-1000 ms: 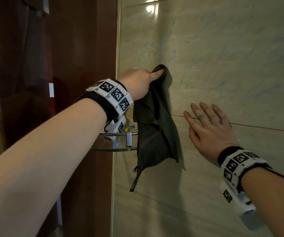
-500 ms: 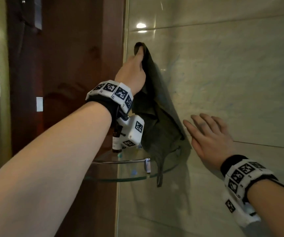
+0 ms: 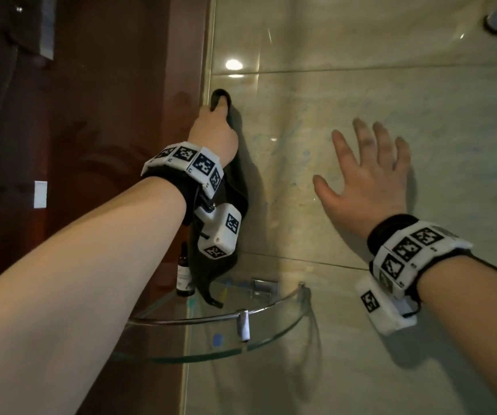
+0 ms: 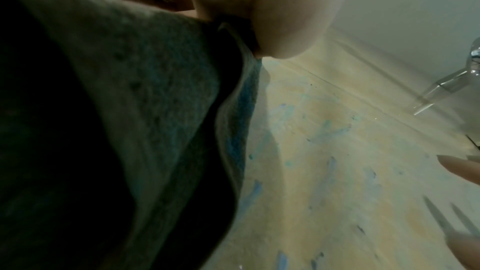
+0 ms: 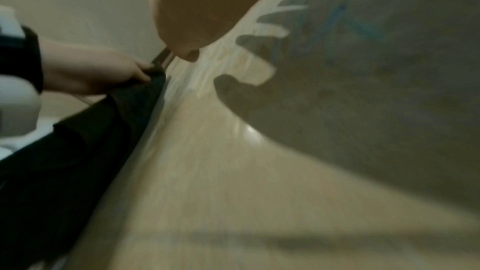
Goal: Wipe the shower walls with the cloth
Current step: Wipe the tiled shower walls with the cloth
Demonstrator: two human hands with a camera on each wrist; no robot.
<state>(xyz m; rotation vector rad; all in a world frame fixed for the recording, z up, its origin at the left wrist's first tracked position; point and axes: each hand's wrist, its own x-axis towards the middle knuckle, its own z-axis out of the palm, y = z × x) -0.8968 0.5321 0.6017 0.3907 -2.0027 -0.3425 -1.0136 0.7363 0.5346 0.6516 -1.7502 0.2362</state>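
Observation:
My left hand grips the top of a dark grey-green cloth and holds it against the beige tiled shower wall, close to the corner. The cloth hangs down behind my wrist to just above the glass shelf. Up close the cloth fills the left wrist view, beside blue smears on the tile. My right hand lies flat on the wall to the right of the cloth, fingers spread, holding nothing. In the right wrist view the left hand pinches the cloth at the corner.
A curved glass corner shelf with a metal rail juts out below the cloth. A small brown bottle stands on it in the corner. A dark red-brown panel bounds the wall on the left. A chrome fitting shows at the right.
My left hand has carried the cloth upward along the wall into the corner. My right hand has moved up the wall and spread its fingers wider.

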